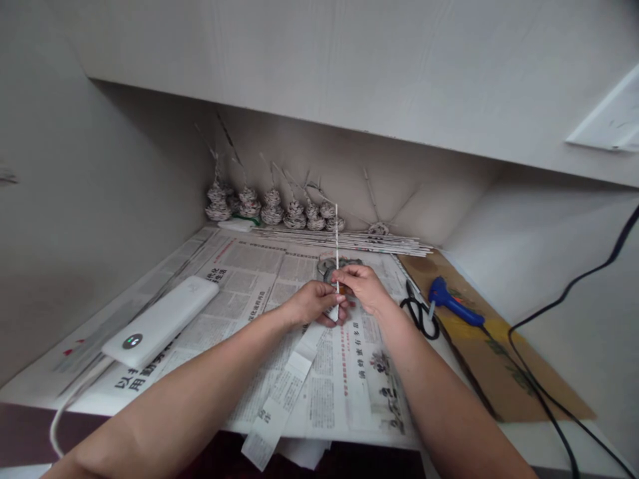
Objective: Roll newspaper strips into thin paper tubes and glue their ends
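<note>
A thin white paper tube (337, 233) stands nearly upright between my two hands above the newspaper-covered table. From its lower end a long newspaper strip (279, 392) trails down toward the table's front edge. My left hand (315, 303) is closed, pinching the lower part of the tube where the strip joins it. Slightly higher, my right hand (363, 286) grips the tube between thumb and fingers; some of its fingers curl beneath. Just behind the hands lies a greyish round item (327, 266), partly covered by them.
Several woven paper gourds (272, 207) line the back wall, behind a bundle of paper sticks (399, 245). At right are black-handled scissors (419, 316) and a blue glue gun (454, 303) on cardboard (529, 392). A white power bank (164, 319) lies left; a low cabinet (319, 66) overhangs.
</note>
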Tool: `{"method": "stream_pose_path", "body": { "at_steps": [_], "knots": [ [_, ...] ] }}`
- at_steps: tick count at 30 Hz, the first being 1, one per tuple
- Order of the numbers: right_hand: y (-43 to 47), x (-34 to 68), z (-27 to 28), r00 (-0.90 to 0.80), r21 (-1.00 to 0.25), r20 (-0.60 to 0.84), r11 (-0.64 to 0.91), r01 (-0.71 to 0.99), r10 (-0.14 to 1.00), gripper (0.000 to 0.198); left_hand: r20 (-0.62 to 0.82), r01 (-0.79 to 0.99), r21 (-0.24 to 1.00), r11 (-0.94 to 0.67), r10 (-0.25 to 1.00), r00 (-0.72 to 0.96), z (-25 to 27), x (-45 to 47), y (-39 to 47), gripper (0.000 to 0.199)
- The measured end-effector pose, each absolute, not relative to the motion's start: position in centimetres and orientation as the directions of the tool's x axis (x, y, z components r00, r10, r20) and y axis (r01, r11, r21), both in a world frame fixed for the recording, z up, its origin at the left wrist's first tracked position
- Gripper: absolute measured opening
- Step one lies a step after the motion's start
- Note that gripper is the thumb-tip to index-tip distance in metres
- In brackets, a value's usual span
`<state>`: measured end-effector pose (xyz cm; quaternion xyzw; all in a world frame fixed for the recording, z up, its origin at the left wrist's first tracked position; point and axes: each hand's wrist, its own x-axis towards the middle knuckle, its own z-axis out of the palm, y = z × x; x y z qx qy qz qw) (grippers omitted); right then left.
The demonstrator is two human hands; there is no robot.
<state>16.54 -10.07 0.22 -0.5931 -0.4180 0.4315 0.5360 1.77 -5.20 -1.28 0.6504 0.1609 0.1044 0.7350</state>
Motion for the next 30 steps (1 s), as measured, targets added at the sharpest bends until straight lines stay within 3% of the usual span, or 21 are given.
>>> {"method": "stream_pose_path", "body": {
  "at_steps": [3,8,14,19,24,30],
  "knots": [
    [-10.28,16.47,0.49,0.281,-0.996,-0.056,-0.074,0.055,0.958,0.033,-0.100,0.055,0.991,0.126,0.380,0.920,-1.19,1.73,-5.20,0.042],
    [-10.66,16.66,0.82,0.118,-0.993,-0.070,-0.080,0.089,0.991,0.036,-0.081,0.035,0.992,0.121,0.403,0.911,-0.77,1.53,-5.19,0.044],
    [-10.31,16.52,0.48,0.306,-0.990,-0.035,-0.076,0.121,0.951,0.032,-0.114,0.062,0.988,0.139,0.409,0.905,-0.66,1.59,-5.26,0.044],
    [-10.48,16.39,0.83,0.176,-0.991,-0.084,-0.100,0.088,0.981,0.034,-0.124,0.068,0.986,0.151,0.404,0.906,-0.91,1.70,-5.29,0.045],
    [-10.43,16.47,0.68,0.274,-0.997,-0.065,-0.077,0.031,0.959,0.031,-0.120,0.066,0.987,0.146,0.406,0.906,-0.98,1.71,-5.34,0.045],
    [-10.65,16.68,1.09,0.113,-0.991,-0.124,-0.128,0.034,0.986,0.034,-0.121,0.066,0.988,0.141,0.423,0.898,-0.85,1.69,-5.37,0.042]
  ]
}}
